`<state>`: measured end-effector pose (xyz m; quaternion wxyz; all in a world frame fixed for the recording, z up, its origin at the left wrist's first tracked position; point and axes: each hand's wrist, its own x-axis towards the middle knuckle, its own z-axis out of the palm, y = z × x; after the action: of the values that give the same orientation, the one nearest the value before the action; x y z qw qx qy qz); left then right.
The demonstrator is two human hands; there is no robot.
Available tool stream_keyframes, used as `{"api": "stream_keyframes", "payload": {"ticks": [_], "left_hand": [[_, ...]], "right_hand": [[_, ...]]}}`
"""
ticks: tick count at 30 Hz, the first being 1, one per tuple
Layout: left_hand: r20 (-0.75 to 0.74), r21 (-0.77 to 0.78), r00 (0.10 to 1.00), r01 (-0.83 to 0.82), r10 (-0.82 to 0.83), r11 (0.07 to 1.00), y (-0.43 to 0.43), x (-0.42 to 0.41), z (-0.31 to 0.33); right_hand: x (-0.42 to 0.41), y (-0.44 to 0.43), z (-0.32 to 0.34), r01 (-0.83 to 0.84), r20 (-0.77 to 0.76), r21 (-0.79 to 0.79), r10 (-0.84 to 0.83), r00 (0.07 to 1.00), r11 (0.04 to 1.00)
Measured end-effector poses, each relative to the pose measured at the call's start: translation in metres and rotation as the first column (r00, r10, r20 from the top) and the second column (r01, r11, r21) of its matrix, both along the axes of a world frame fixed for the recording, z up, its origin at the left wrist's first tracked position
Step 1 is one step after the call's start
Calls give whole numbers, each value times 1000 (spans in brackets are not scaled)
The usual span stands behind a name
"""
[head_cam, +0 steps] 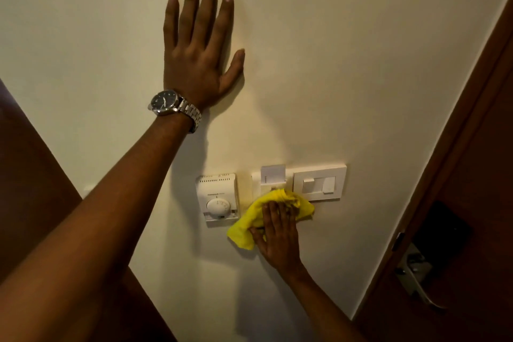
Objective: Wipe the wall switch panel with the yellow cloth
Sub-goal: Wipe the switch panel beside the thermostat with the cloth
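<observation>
A cream wall switch panel [319, 184] is mounted on the wall, with two rocker switches on its right half and a key-card slot holding a white card [273, 173] on its left half. The yellow cloth [251, 219] is bunched against the panel's lower left part and the wall below it. My right hand [279, 236] presses flat on the cloth, fingers pointing up toward the card slot. My left hand [198, 50] lies flat on the bare wall well above the panel, fingers spread, with a metal wristwatch on the wrist.
A white dial thermostat [218, 200] sits on the wall just left of the cloth. A dark wooden door with a metal lever handle [416, 277] stands at the right. Dark wood panelling [33, 189] fills the lower left.
</observation>
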<state>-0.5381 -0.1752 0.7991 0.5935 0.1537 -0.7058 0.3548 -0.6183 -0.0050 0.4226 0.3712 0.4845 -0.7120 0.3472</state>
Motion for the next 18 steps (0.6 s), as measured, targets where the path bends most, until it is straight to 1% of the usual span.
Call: {"api": "stream_keyframes", "payload": {"ticks": [3,6,12,18], "left_hand": [[-7,-14,1000,-4,4,1000,0,-1,1],[-35,-29,999,-10,9,1000,-3,-3,0],[5,1,1000,-4,4,1000,1,1,0],[-27,-7,999,-17,17,1000,-1,-1,0]], "right_hand": [[-5,-6,4,17,-38,23,-17,999,1000],[-5,-22,20,20,-28,17,-19,999,1000],[-8,-3,-8,-42,-109,73,50,993,996],[1,-29,29,12,-108,50,-6,994,999]]}}
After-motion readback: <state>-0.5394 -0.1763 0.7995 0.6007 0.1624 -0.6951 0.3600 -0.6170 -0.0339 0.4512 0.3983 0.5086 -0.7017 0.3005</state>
